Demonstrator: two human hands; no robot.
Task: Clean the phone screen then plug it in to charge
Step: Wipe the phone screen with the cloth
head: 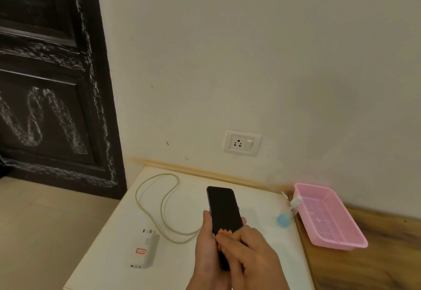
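Observation:
A black phone (224,210) is held above the white table (109,239), screen up and dark. My left hand (206,244) grips its lower left edge. My right hand (248,253) lies over the lower part of the screen and presses a small orange cloth (224,232) onto the glass. A white charger adapter (143,252) lies on the table to the left, its prongs pointing away from me. Its pale cable (159,200) loops across the table toward the phone; the cable's free end is hidden behind my hands. A white wall socket (242,143) with a switch sits above the table.
A pink plastic basket (328,216) stands on the wooden surface (376,267) at the right. A small spray bottle (295,203) and a blue cap (283,220) sit at the table's right edge. A dark door (50,84) is at the left.

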